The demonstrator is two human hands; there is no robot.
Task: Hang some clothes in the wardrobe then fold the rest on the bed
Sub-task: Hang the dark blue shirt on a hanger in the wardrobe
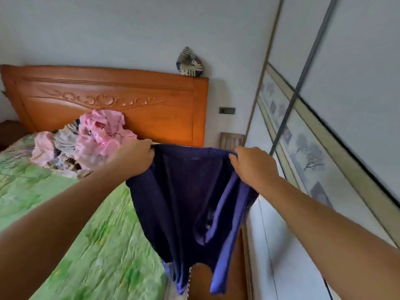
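A dark blue garment (188, 202) hangs in the air between my two hands, its lower end dangling beside the bed's right edge. My left hand (134, 156) grips its top left corner and my right hand (253, 165) grips its top right corner, stretching the top edge flat. A heap of pink and patterned clothes (86, 141) lies on the bed (65, 224) near the wooden headboard (121, 102). The wardrobe (324, 131) with sliding panel doors stands on the right, doors closed where visible.
The bed has a green floral cover. A small striped bag (190, 63) sits on top of the headboard. A narrow gap with a wooden piece (231, 139) and brown floor lies between bed and wardrobe. A wall switch (226, 110) is behind.
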